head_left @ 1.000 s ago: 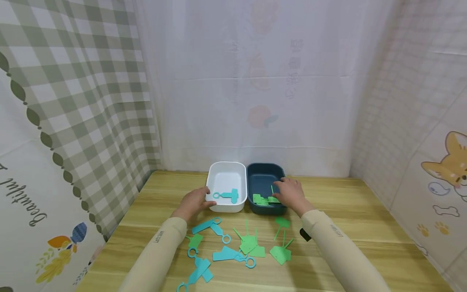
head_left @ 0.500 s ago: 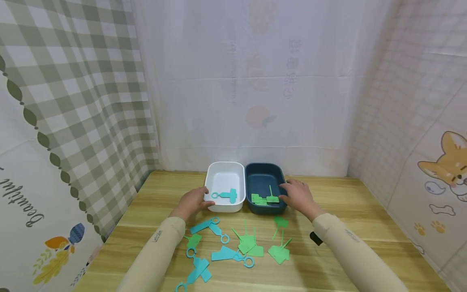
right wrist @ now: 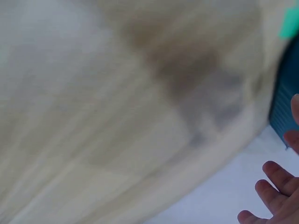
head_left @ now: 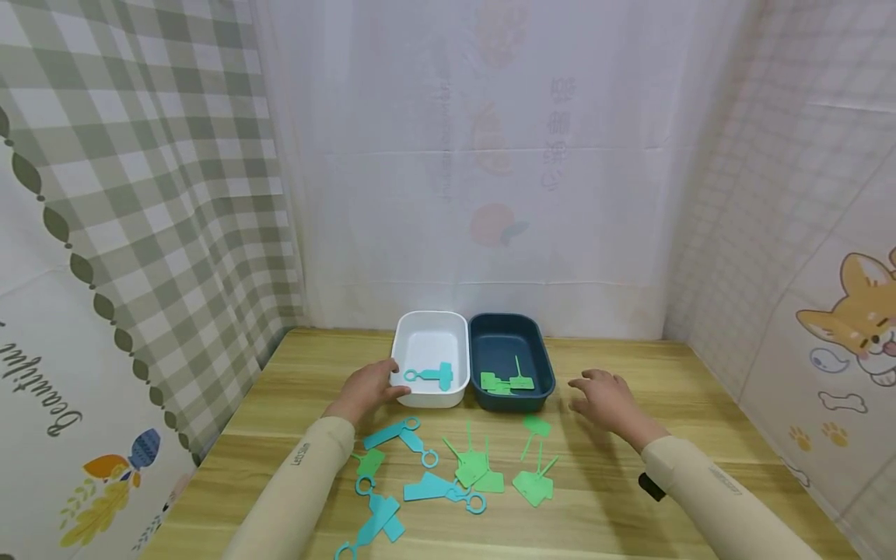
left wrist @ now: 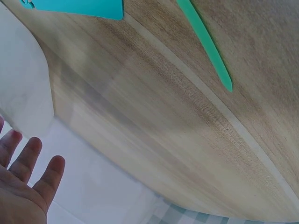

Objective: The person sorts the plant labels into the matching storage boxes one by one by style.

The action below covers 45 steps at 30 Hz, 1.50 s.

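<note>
Against the left side of the white bin my left hand rests, its fingers straight and spread in the left wrist view. Inside that bin lie blue tags with ring ends. A dark blue bin stands beside it, holding several green tags with pointed stems. My right hand hovers over the wood to the right of the dark bin, holding nothing. Its fingers look loosely spread in the right wrist view, where the teal-looking bin wall shows at the edge.
Several blue ring-ended tags and green stemmed tags lie loose and overlapping on the wooden table in front of the bins. A white curtain hangs behind, and a checked cloth is at the left.
My right hand has drawn back from the dark bin, moving right and toward me. A green tag it was touching now lies in that bin. My left hand has stayed at the white bin.
</note>
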Motion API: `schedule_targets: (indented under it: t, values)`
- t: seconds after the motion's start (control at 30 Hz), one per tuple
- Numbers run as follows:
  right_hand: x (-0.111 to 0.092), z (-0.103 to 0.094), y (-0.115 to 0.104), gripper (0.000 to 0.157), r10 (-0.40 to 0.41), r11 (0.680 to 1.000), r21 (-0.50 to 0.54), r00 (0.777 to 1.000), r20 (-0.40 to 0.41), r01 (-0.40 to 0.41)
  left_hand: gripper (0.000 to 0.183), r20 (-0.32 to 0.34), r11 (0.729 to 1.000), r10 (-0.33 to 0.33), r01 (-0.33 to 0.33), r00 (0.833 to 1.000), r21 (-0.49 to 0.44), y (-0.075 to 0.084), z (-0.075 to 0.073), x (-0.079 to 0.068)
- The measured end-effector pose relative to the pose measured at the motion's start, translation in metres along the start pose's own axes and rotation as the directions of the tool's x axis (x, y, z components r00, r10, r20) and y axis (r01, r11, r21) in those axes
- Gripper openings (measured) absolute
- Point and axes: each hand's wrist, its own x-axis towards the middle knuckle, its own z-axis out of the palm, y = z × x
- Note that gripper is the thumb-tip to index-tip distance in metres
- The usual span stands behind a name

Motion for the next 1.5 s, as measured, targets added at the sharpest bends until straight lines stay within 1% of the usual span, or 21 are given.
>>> schedule_targets:
  t: [0.1,0.2,0.27,0.33,0.47,0.67,0.87,0.93,1.1,1.13,1.2,1.33,1.5]
  values:
    - [-0.011,0.007,0.002,0.034,-0.035,0.999,0.021,0.999,0.028,0.035,0.049,0.003,1.0,-0.004,0.004,1.0,-0.003,0.0,0.0,0.0]
    - [-0.02,0.013,0.0,0.032,-0.125,0.992,0.013,0.992,0.014,0.125,0.049,0.004,1.0,-0.007,0.007,1.0,-0.006,0.001,0.0,0.0]
    - [-0.025,0.016,-0.004,0.029,-0.203,0.979,0.01,0.979,0.004,0.203,0.049,0.006,1.0,-0.006,0.006,1.0,-0.009,0.001,-0.001,-0.001]
    - [-0.03,0.02,-0.008,0.026,-0.284,0.959,0.007,0.959,0.005,0.284,0.05,0.005,1.0,-0.002,0.002,1.0,-0.013,0.001,-0.001,-0.001]
    - [-0.039,0.026,-0.018,0.022,-0.377,0.926,0.023,0.926,0.024,0.377,0.049,-0.002,1.0,0.016,-0.016,1.0,-0.006,0.0,-0.002,-0.002]
    - [-0.042,0.033,-0.028,0.017,-0.439,0.899,0.006,0.899,0.0,0.439,0.049,-0.001,1.0,0.026,-0.026,1.0,-0.004,-0.003,0.0,-0.001]
    - [-0.041,0.039,-0.031,0.012,-0.495,0.869,-0.004,0.868,-0.032,0.495,0.049,-0.005,1.0,0.028,-0.028,1.0,-0.008,-0.004,0.002,0.0]
    - [-0.042,0.04,-0.032,0.011,-0.524,0.852,-0.017,0.85,-0.053,0.523,0.049,-0.006,0.999,0.034,-0.034,0.999,-0.01,-0.004,0.001,-0.001]
    - [-0.041,0.042,-0.033,0.011,-0.608,0.794,-0.082,0.786,-0.116,0.602,0.05,0.0,0.999,0.032,-0.032,0.999,-0.015,-0.003,0.0,-0.001]
    - [-0.041,0.042,-0.033,0.011,-0.617,0.787,-0.092,0.778,-0.119,0.61,0.05,0.002,1.0,0.028,-0.028,1.0,-0.015,-0.003,-0.001,-0.001]
    - [-0.04,0.042,-0.033,0.01,-0.628,0.778,-0.104,0.77,-0.112,0.619,0.051,0.005,1.0,0.021,-0.021,1.0,-0.015,-0.003,-0.001,-0.001]
    - [-0.04,0.042,-0.033,0.01,-0.636,0.77,-0.119,0.767,-0.079,0.627,0.051,0.008,1.0,0.017,-0.017,1.0,-0.007,-0.002,-0.001,-0.001]
    - [-0.039,0.043,-0.033,0.012,-0.659,0.749,-0.146,0.748,-0.071,0.646,0.05,0.011,1.0,0.006,-0.006,1.0,-0.002,-0.002,0.0,0.0]
